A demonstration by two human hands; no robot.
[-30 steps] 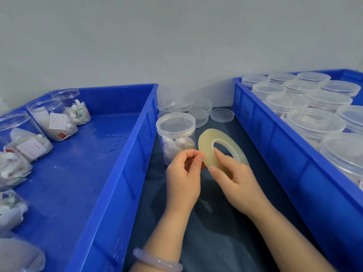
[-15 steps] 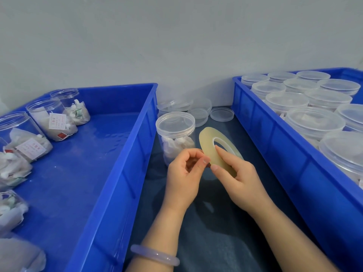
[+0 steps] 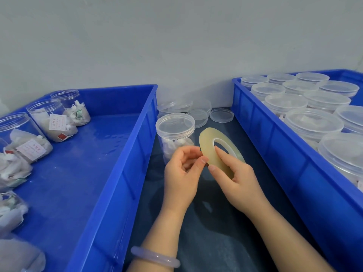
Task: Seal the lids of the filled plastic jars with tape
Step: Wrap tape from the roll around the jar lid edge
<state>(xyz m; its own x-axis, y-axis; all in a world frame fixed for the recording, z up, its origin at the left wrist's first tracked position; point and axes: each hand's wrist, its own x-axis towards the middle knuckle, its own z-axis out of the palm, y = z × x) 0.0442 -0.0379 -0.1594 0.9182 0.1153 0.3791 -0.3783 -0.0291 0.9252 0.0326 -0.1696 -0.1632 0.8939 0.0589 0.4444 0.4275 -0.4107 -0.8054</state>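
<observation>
Tape roll [image 3: 211, 152] up off counter [image 3: 225, 242], beside lidded jar [image 3: 174, 134]. My right grip [image 3: 239, 179] pinches its face, left grip [image 3: 182, 173] pinches the rim. Reckon light, stiff ring, flimsy sticky film: hold by core.

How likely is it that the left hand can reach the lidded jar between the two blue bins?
Probably yes: the left hand is just in front of the lidded jar, nothing lies between, though it pinches the tape roll.
</observation>
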